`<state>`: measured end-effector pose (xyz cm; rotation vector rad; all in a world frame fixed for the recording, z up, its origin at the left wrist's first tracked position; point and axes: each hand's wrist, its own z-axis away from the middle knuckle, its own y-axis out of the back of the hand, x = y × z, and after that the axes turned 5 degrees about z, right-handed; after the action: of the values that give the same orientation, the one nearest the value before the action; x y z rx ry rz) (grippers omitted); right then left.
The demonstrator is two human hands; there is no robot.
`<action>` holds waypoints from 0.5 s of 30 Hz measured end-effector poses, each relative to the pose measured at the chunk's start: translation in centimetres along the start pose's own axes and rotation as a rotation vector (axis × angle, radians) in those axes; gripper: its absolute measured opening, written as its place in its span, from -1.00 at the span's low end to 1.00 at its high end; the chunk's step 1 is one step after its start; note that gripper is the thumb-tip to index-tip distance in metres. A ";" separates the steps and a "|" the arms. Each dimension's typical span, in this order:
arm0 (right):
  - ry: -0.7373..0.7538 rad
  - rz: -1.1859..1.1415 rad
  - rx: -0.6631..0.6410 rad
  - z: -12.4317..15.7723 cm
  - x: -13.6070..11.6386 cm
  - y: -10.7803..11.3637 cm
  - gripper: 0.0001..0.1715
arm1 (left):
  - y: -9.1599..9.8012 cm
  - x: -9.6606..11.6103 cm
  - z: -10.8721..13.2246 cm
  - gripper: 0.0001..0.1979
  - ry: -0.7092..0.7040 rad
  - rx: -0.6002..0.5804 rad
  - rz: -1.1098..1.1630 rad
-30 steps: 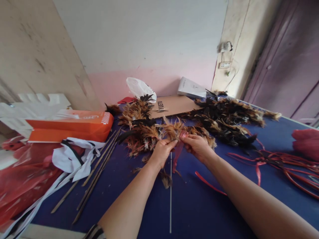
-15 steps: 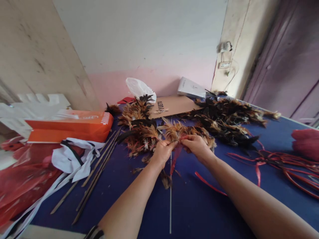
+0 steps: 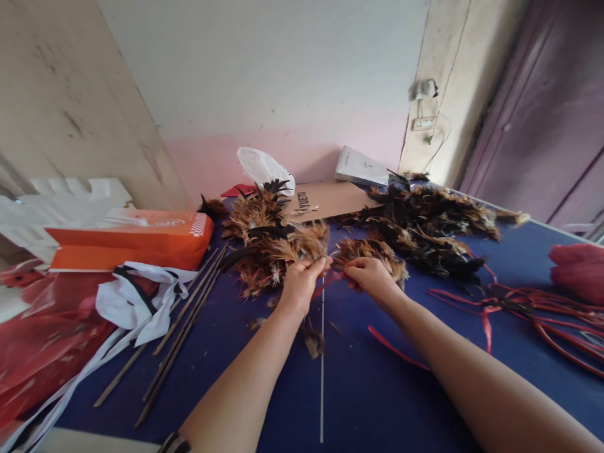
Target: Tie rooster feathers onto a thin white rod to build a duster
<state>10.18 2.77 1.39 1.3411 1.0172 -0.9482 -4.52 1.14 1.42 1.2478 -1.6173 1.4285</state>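
My left hand [image 3: 302,283] is closed around the base of a brown feather bunch [image 3: 310,239], its tips pointing up and away. From between the hands hangs a thin red ribbon [image 3: 323,287]. Its other end runs into my right hand [image 3: 370,274], whose fingers are pinched on it. Just behind the right hand lies another clump of brown feathers [image 3: 384,251]. A larger pile of brown and black feathers [image 3: 259,264] spreads beyond and left of my left hand. The exact grip points on the ribbon are partly hidden by the fingers.
Thin sticks [image 3: 182,340] and an orange package [image 3: 127,242] lie to the left on the blue table [image 3: 377,402]. At right are dark feathers [image 3: 438,220] and a tangle of red ribbons [image 3: 533,308]. A cardboard sheet [image 3: 337,196] lies at the back.
The left hand has moved slightly left with the feather bunch, and the gap between the hands has widened. The red ribbon, hanging down before, now stretches more sideways between them.
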 end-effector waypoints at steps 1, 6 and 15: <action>-0.020 -0.071 0.025 -0.1 0.0 0.2 -0.94 | 0.2 0.3 -0.3 -0.88 0.005 0.042 0.075; -0.090 -0.534 0.240 -1.3 0.6 2.1 -0.96 | 3.0 1.5 -2.5 -0.88 0.057 0.330 0.469; 0.182 -0.719 0.410 -0.7 -0.7 1.9 -0.90 | 6.6 3.9 -3.6 -0.78 0.047 0.245 0.852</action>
<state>11.79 3.49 2.70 1.4283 1.5556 -1.6603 -12.42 3.44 3.28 0.6210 -2.1056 2.1863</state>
